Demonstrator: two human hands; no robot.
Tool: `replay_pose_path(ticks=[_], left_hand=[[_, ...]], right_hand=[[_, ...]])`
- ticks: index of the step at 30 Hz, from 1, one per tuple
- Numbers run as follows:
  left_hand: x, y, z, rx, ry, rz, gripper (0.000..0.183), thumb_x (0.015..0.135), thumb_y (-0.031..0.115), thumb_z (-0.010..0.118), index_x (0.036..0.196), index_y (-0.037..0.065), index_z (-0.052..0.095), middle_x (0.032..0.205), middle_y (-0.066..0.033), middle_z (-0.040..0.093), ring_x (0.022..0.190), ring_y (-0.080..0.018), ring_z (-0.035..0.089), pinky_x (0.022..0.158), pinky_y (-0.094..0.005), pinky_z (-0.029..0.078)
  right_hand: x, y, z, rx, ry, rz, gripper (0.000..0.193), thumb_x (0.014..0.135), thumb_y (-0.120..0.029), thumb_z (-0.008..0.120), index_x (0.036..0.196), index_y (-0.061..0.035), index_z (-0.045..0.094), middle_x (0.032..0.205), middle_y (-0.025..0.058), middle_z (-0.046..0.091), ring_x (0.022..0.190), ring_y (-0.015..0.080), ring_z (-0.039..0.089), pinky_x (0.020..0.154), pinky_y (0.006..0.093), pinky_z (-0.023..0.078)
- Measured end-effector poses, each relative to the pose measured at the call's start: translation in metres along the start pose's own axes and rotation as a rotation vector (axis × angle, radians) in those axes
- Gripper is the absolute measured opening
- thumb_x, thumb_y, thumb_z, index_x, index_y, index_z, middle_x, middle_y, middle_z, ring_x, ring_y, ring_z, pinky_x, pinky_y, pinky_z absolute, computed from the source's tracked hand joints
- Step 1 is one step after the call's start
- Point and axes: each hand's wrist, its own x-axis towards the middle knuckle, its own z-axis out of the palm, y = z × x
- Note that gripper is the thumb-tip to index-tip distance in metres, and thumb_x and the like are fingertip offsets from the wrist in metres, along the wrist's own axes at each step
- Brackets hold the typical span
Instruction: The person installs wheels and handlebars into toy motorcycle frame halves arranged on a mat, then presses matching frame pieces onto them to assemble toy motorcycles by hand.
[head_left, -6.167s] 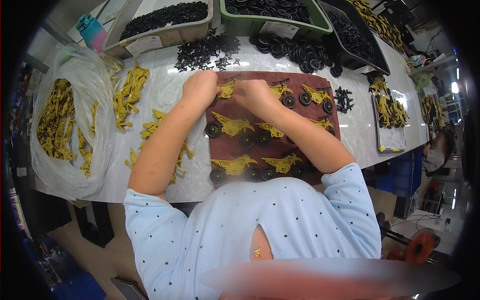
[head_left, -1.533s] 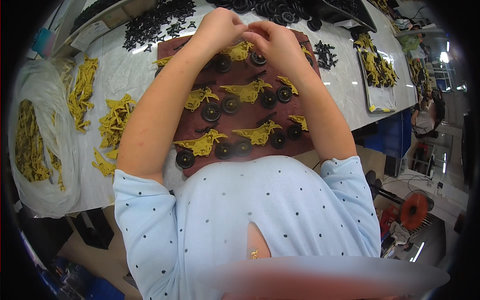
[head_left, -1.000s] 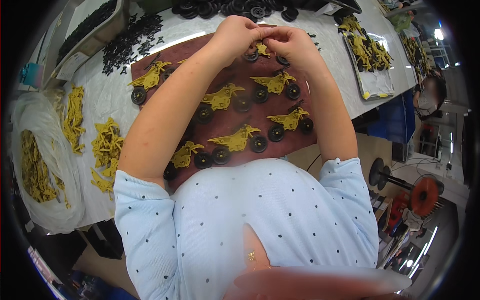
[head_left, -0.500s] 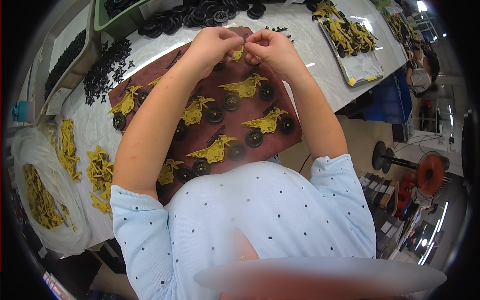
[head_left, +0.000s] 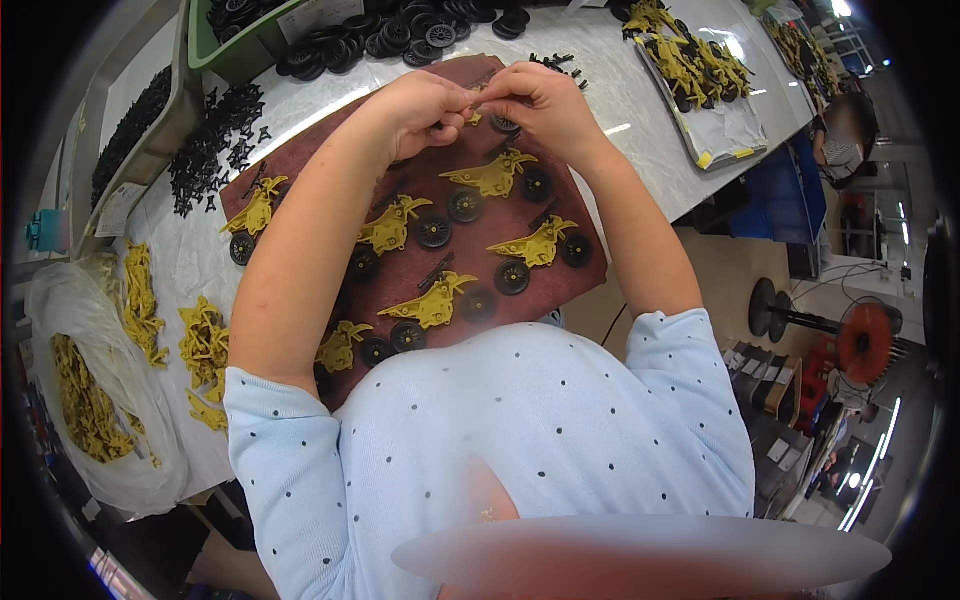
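Over the far part of a dark red-brown cloth (head_left: 550, 296), my left hand (head_left: 428, 110) and my right hand (head_left: 542, 108) meet with fingertips pinched together. Whatever small thing they hold is hidden by the fingers. Just below them a bit of yellow plastic and a black wheel (head_left: 504, 123) show on the cloth. Rows of yellow toy motorbike bodies (head_left: 492, 174) lie there, with black spoked wheels (head_left: 434, 231) beside them. Thin black parts (head_left: 436, 268) rest near some bodies. My left forearm covers some of the left-hand pieces.
A green bin (head_left: 236, 50) and piled black wheels (head_left: 335, 48) stand at the back. Small black parts (head_left: 215, 140) and a grey bin (head_left: 150, 165) are at left, near yellow parts (head_left: 203, 345) and a plastic bag (head_left: 150, 440). Far right sits a tray (head_left: 725, 140) of assembled yellow pieces.
My left hand has turned and dropped slightly, its fingers curling in more. My right hand has shifted a little left, and the fingertips have come closer together.
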Motion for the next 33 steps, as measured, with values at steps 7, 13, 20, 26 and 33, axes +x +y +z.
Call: replay_pose_path(ticks=[7,13,20,26,33], left_hand=[[0.017,-0.016,-0.003,1.222,0.508,0.663,0.016,0.083,0.016,0.066,0.083,-0.001,0.064,0.069,-0.0119,0.064,0.067,-0.0249,0.062,0.059,-0.0356,0.048],[0.032,-0.023,-0.009,1.396,0.595,0.64,0.014,0.072,0.012,0.071,0.078,0.0,0.065,0.078,-0.0181,0.065,0.08,-0.0349,0.063,0.072,-0.0411,0.05],[0.038,-0.013,-0.007,1.421,0.535,0.611,0.012,0.067,0.005,0.071,0.073,0.0,0.063,0.073,-0.0198,0.064,0.076,-0.0357,0.063,0.067,-0.0421,0.049],[0.04,-0.014,-0.009,1.425,0.546,0.665,0.007,0.066,0.002,0.068,0.07,-0.001,0.062,0.073,-0.0223,0.063,0.072,-0.037,0.063,0.065,-0.0428,0.049],[0.049,-0.013,-0.016,1.424,0.529,0.67,0.007,0.068,0.006,0.065,0.072,0.0,0.065,0.076,-0.0223,0.064,0.075,-0.0369,0.064,0.067,-0.041,0.05]], right_hand=[[-0.008,-0.001,0.012,-0.283,-0.03,0.283,0.014,0.081,-0.011,0.065,0.091,-0.002,0.069,0.078,0.0121,0.066,0.072,0.0241,0.064,0.069,0.0328,0.051],[-0.003,-0.007,0.027,-0.504,-0.137,0.287,0.016,0.079,-0.013,0.063,0.086,0.0004,0.068,0.082,0.0202,0.065,0.079,0.0356,0.063,0.073,0.0418,0.05],[0.002,-0.002,0.037,-0.657,-0.206,0.305,0.012,0.076,-0.009,0.059,0.078,0.0011,0.067,0.078,0.0222,0.064,0.076,0.0375,0.063,0.071,0.0439,0.051],[0.023,-0.026,0.042,-0.711,-0.285,0.388,0.013,0.072,-0.005,0.056,0.075,0.004,0.066,0.078,0.0249,0.064,0.077,0.0387,0.064,0.07,0.0435,0.052],[0.025,-0.033,0.058,-0.749,-0.281,0.42,0.013,0.072,-0.007,0.057,0.077,0.0011,0.067,0.08,0.0219,0.066,0.078,0.0352,0.066,0.068,0.0421,0.053]])
